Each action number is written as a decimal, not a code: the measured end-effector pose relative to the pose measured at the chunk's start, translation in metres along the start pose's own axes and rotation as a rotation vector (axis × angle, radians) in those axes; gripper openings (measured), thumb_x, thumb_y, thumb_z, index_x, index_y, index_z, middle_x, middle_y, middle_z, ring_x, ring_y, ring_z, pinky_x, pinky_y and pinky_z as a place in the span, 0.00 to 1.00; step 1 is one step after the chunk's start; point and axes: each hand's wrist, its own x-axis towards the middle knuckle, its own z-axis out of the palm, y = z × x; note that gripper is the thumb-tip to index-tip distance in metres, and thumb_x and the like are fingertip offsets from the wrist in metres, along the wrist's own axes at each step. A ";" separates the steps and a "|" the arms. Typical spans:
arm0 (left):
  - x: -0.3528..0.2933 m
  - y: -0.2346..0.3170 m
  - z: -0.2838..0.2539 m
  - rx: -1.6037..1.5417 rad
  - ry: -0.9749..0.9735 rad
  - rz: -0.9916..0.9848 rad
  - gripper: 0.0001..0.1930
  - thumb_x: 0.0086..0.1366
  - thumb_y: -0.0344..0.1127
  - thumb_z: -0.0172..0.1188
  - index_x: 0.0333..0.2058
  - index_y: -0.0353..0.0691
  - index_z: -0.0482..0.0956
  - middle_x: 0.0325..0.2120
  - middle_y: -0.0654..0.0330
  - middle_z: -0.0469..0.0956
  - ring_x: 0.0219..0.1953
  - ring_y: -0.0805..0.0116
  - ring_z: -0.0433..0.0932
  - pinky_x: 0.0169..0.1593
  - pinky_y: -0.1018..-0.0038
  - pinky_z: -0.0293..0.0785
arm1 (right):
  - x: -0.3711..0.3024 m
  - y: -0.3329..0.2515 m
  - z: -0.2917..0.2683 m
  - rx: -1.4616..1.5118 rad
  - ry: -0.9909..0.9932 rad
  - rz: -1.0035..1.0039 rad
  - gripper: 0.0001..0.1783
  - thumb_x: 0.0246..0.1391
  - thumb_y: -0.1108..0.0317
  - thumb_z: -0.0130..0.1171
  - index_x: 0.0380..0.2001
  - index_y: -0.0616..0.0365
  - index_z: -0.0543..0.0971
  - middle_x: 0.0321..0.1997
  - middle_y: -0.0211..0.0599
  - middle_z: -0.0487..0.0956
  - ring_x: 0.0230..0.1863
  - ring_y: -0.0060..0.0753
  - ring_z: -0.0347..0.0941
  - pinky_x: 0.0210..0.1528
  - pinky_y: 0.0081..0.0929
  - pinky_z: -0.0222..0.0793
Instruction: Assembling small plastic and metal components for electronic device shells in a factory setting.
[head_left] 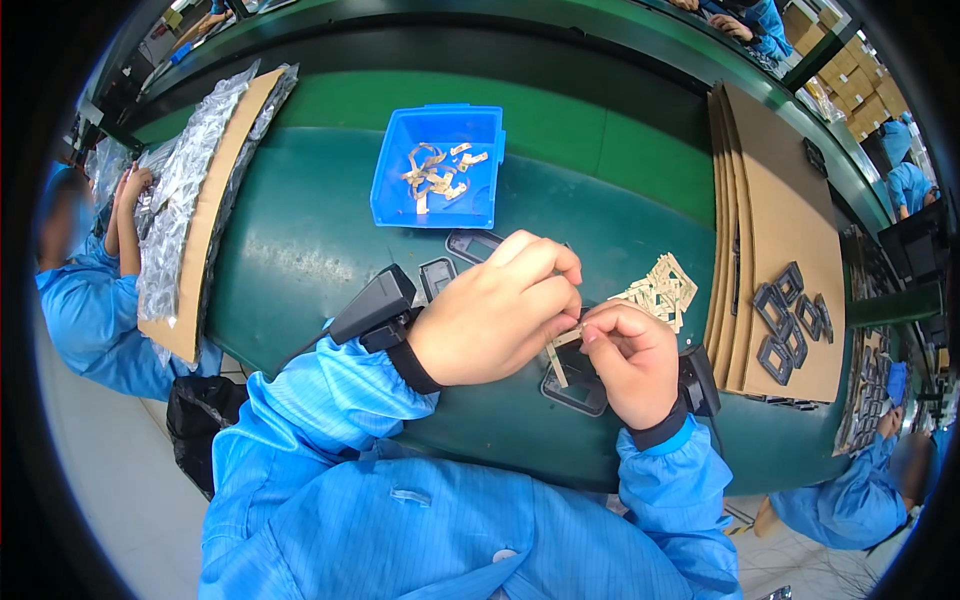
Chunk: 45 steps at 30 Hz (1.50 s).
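Observation:
My left hand (500, 315) and my right hand (632, 362) meet over the green table, both with fingers closed in a pinch. Between their fingertips is a thin beige frame-shaped strip (557, 366), partly covered by the fingers. Just below it lies a dark rectangular plastic frame (590, 403). Beyond my left hand rest another dark frame (472, 246) and a smaller grey one (437, 276). A loose heap of beige frame-shaped strips (664, 290) lies just beyond my right hand. I wear a black device on each wrist.
A blue bin (385, 190) holding curled beige scraps stands at the far side of the green table (300, 250). On the right, stacked cardboard sheets (775, 220) carry several dark frames (776, 358). Cardboard with clear bubbled plastic (200, 190) borders the left. Co-workers in blue sit at both sides.

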 end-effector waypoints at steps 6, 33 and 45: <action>0.001 0.010 -0.011 -0.013 0.003 -0.042 0.12 0.55 0.27 0.71 0.36 0.41 0.77 0.46 0.54 0.73 0.48 0.51 0.72 0.49 0.62 0.72 | 0.002 -0.006 0.002 -0.156 0.001 -0.046 0.02 0.53 0.82 0.62 0.31 0.67 0.81 0.31 0.33 0.80 0.28 0.16 0.74 0.30 0.17 0.69; -0.001 -0.001 0.012 0.017 0.111 0.101 0.12 0.51 0.21 0.63 0.33 0.40 0.70 0.41 0.53 0.71 0.43 0.50 0.72 0.47 0.63 0.73 | 0.000 0.004 -0.001 0.265 -0.081 0.110 0.06 0.61 0.80 0.58 0.35 0.69 0.83 0.38 0.37 0.83 0.37 0.20 0.76 0.43 0.19 0.72; 0.007 -0.036 -0.060 0.260 0.514 -0.387 0.03 0.64 0.22 0.58 0.34 0.33 0.74 0.29 0.51 0.77 0.31 0.52 0.78 0.37 0.65 0.75 | 0.001 0.004 -0.007 0.420 0.057 0.151 0.06 0.66 0.74 0.57 0.38 0.65 0.81 0.39 0.36 0.83 0.35 0.20 0.74 0.41 0.22 0.72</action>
